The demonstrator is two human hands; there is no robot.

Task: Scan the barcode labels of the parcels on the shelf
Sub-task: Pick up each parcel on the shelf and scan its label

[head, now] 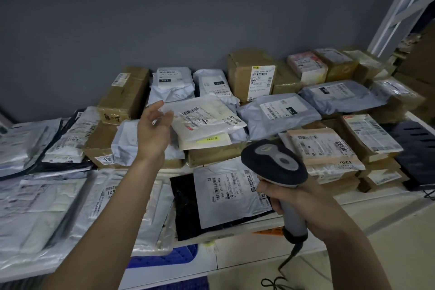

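Crowded shelf (235, 231), scanner (274, 163) upright in right hand (303, 202), head facing parcels (202, 120)

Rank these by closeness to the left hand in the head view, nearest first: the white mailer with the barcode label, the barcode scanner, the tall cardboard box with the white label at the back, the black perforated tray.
1. White mailer: at the left hand's fingertips, touching or nearly.
2. Barcode scanner: lower right, in the right hand.
3. Tall cardboard box: back row, upper right; close to the scanner in rank.
4. Black perforated tray: far right edge.

Head camera looks forward and down, close over the parcel-laden shelf (367, 202).
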